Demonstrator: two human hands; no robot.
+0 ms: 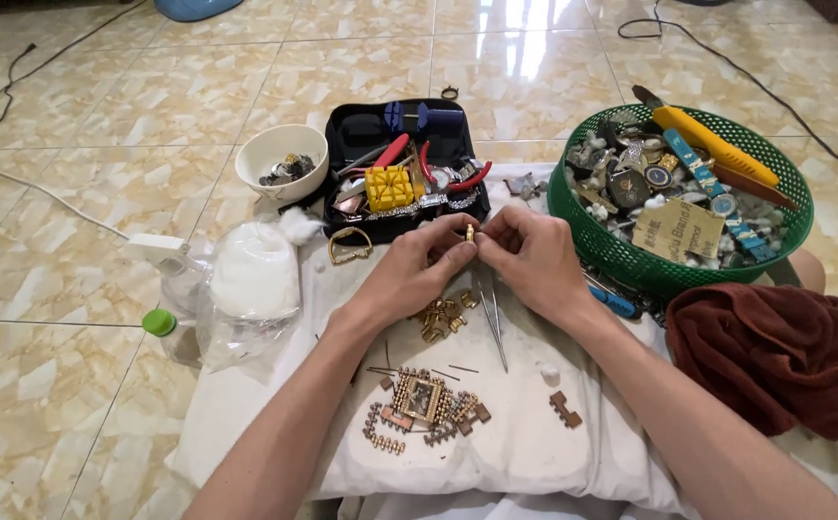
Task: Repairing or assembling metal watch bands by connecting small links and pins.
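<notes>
**Small gold link pinched between two hands**

Gold link gripped by left hand and right hand fingertips. Tweezers hanging below the hands, loose gold links underneath; tool case beyond, green basket right.

Both hands' fingers on a small gold link — tweezers (tips down) beneath.

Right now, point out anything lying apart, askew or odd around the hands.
The gold watch lies dismantled on the white cloth, links scattered around it, and one brown link piece sits apart to the right. Both the left hand and right hand pinch a small gold part. Nothing looks spilled.
</notes>
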